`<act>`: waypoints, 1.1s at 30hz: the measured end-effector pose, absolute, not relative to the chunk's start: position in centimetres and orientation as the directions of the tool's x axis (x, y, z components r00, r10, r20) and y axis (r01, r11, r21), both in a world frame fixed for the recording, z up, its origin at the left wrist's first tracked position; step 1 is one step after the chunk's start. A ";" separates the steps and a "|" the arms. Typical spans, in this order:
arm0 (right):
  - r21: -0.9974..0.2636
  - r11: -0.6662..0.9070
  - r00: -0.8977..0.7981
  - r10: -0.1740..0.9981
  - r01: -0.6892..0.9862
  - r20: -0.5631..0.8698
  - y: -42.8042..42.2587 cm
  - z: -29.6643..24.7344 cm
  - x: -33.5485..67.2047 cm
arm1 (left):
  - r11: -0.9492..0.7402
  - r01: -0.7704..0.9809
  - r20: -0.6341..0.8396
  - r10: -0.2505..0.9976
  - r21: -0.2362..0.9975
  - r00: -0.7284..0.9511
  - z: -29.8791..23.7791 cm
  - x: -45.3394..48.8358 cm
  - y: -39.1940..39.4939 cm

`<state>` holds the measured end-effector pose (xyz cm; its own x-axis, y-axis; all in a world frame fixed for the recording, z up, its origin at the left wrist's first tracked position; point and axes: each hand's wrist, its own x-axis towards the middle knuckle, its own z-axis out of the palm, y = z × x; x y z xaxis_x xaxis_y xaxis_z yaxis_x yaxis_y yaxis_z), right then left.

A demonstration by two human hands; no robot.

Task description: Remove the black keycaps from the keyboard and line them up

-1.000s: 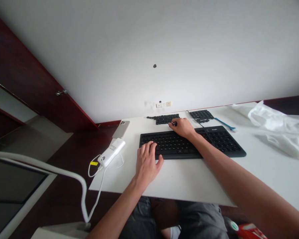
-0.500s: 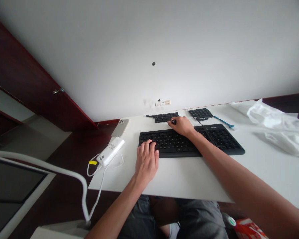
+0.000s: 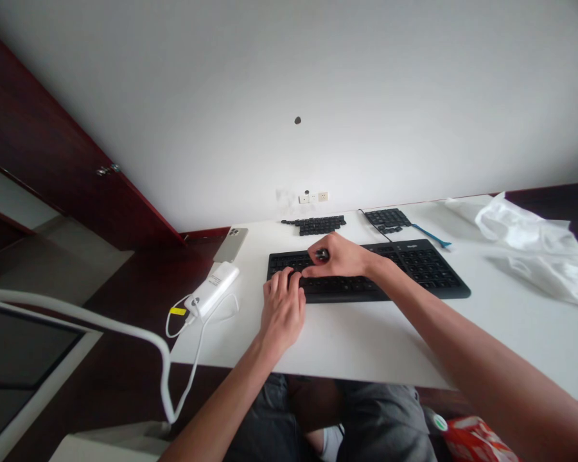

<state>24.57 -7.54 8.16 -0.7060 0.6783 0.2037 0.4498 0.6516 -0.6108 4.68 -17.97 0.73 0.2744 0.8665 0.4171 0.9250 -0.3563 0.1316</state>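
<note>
The right hand (image 3: 340,255) is closed to a tight pinch, with a small dark keycap (image 3: 322,255) held in its fingertips above the left-centre of a black full-size keyboard (image 3: 426,273). The left hand (image 3: 283,312) is arched, its fingers curled with the tips on the keys at the keyboard's front left. Whether those fingers grip a key cannot be determined from this view.

The keyboard sits mid-way along a white desk (image 3: 366,340), set back from the front edge. Along the far edge lie a row of loose dark keycaps (image 3: 315,225) and a second block of dark keycaps (image 3: 388,219), with a slender blue tool (image 3: 431,235) beside the latter. A smartphone (image 3: 230,245) and a white power bank (image 3: 212,289) occupy the left edge. The power bank's white cable (image 3: 195,350) hangs over the front edge. A white plastic bag (image 3: 525,247) lies at the right end.

Risks noted: a slackened pinch could drop the keycap among the keys or send it rolling off the desk. A careless sweep of the right forearm could scatter the loose rows near the far edge. A snag on the hanging cable could drag the power bank over the edge.
</note>
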 end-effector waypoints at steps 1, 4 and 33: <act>-0.652 0.640 -0.766 0.628 0.405 0.140 -8.2 8.7 24.3 | -0.361 0.923 0.412 0.867 0.132 0.280 0.8 4.7 -18.0; -0.691 0.634 -0.850 0.524 0.347 0.053 -9.8 9.3 23.3 | -0.375 0.917 0.404 0.866 0.132 0.296 0.7 4.6 -18.1; -0.461 0.692 -0.671 0.700 0.555 0.244 -9.5 8.1 22.4 | -0.375 0.919 0.447 0.847 0.120 0.287 0.5 4.7 -18.3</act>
